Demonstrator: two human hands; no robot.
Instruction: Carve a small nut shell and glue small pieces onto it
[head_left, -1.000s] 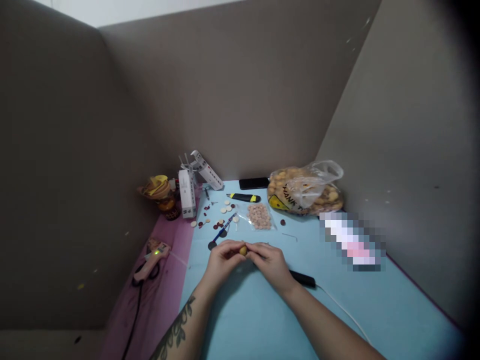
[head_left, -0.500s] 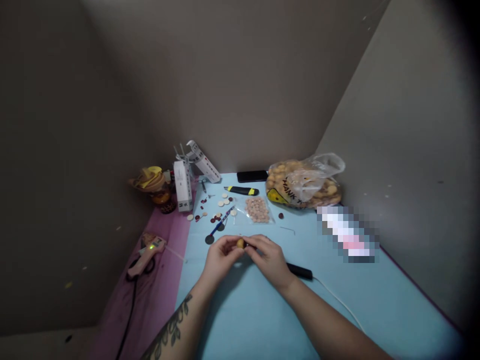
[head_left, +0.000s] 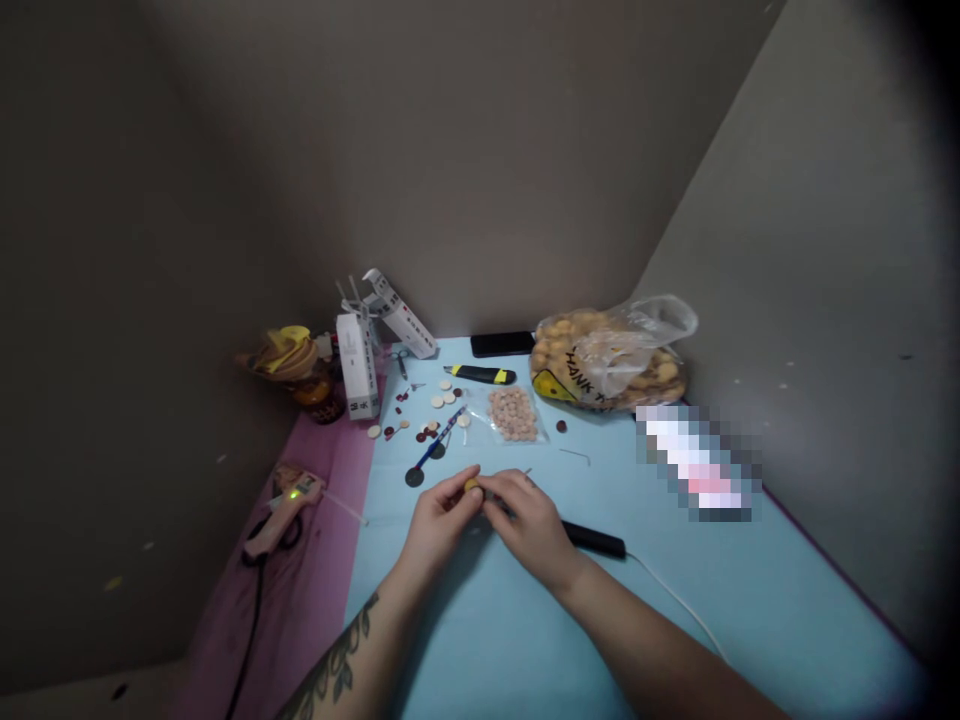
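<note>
My left hand (head_left: 444, 515) is closed, pinching a small yellow-brown round piece (head_left: 471, 486) between thumb and fingertips. It resembles the nut-like pieces in the plastic bag. Right up against it, my right hand (head_left: 521, 510) is closed too, its fingertips meeting at the piece's right side. Whatever sits in those fingers is mostly hidden; a thin tip shows just beyond them. A black cylindrical handle (head_left: 594, 540) with a white cord emerges from behind my right wrist, and I cannot tell whether the hand touches it.
Beyond the hands lie a blue pen-like stick (head_left: 441, 440), white and dark red discs, a bag of pinkish beads (head_left: 514, 414), a utility knife (head_left: 480, 375) and a black phone (head_left: 502, 344). A bag of brown pieces (head_left: 607, 360) stands right; a glue gun (head_left: 281, 515) lies left.
Both hands have shifted slightly left with the round piece. The right fingers have turned a little, and a thin tip now shows behind them. The camera view has moved slightly.
</note>
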